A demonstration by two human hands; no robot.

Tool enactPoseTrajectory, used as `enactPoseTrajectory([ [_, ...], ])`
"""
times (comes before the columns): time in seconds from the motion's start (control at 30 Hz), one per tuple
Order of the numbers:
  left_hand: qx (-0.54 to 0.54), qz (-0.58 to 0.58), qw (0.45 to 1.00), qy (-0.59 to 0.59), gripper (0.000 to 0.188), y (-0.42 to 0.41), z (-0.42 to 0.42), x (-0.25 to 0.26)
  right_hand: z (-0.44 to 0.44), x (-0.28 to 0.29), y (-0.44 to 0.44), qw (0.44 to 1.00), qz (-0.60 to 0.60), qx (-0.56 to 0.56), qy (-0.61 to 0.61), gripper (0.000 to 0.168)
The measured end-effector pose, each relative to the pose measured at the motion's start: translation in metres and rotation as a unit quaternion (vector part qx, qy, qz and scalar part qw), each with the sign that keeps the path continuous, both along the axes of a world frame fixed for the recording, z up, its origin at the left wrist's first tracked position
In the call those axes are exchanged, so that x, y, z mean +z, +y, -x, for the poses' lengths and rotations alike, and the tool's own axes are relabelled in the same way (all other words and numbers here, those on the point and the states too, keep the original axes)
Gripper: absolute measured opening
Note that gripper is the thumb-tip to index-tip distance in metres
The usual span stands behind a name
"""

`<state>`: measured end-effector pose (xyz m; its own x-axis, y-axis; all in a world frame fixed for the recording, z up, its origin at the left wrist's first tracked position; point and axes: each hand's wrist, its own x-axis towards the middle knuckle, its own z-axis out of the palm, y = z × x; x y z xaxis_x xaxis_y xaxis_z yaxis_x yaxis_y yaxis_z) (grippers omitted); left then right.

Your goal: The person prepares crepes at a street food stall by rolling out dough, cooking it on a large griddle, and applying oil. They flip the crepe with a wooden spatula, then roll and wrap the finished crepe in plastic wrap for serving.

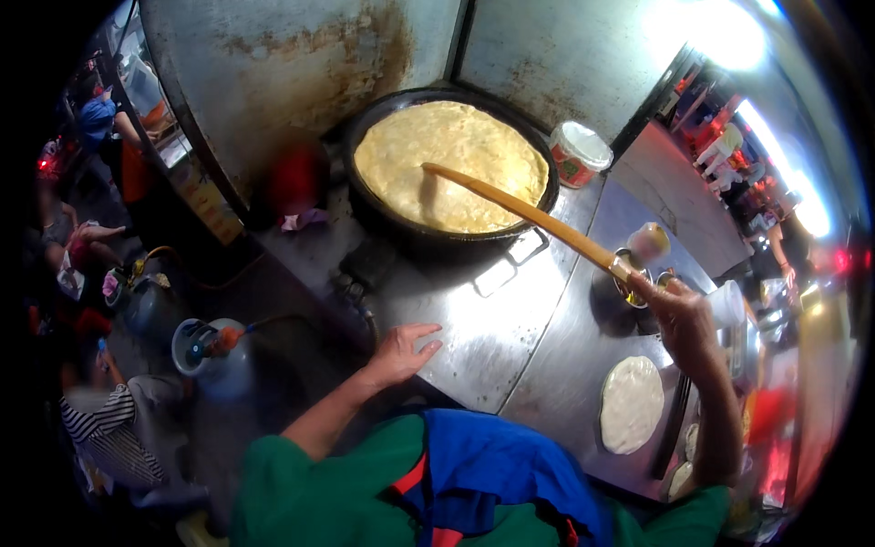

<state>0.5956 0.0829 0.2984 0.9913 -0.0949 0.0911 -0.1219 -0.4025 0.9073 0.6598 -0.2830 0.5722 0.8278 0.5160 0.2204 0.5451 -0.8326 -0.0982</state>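
Observation:
A large round flatbread (472, 150) fills the black pan (437, 236) against the metal wall. My right hand (680, 318) grips a long wooden stick (540, 217) by its near end. The stick reaches over the flatbread, its far tip near the middle of the bread; whether it touches the surface I cannot tell. My left hand (403, 352) is empty, fingers apart, at the near edge of the stainless-steel counter (472, 352). An oval of pale raw dough (632, 405) lies on the counter below my right hand.
A white-and-red plastic bucket (581, 154) stands right of the pan. Metal containers (618, 284) sit under my right wrist. A dark bar (672, 427) lies beside the dough. A gas cylinder (222, 359) with a hose stands on the floor at left, near a seated person (113, 420).

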Motion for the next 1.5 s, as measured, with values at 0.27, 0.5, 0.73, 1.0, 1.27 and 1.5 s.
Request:
enactPoseTrajectory([
  [0.27,0.060,-0.003,0.998,0.011,0.038,0.004,0.030,-0.021,-0.047,0.071,0.017,0.994,0.074,0.060,0.057,0.045],
  [0.5,0.102,0.021,0.994,0.044,0.037,0.014,0.043,-0.052,-0.086,0.149,0.046,0.976,0.199,0.084,-0.003,0.046],
  [0.73,0.174,0.009,0.982,0.068,0.036,0.030,0.063,-0.064,-0.086,0.152,0.114,0.965,0.228,0.093,-0.095,0.035],
  [1.0,0.179,-0.001,0.982,0.061,0.034,0.033,0.065,-0.063,-0.016,0.082,0.076,0.971,0.218,0.083,-0.055,0.025],
  [1.27,0.156,0.058,0.982,0.087,0.035,0.041,0.064,-0.075,-0.008,-0.103,0.047,0.993,0.119,0.008,-0.004,0.072],
  [1.5,0.217,0.062,0.968,0.113,0.033,0.054,0.053,-0.067,0.027,-0.181,0.066,0.999,0.002,-0.009,-0.039,0.071],
])
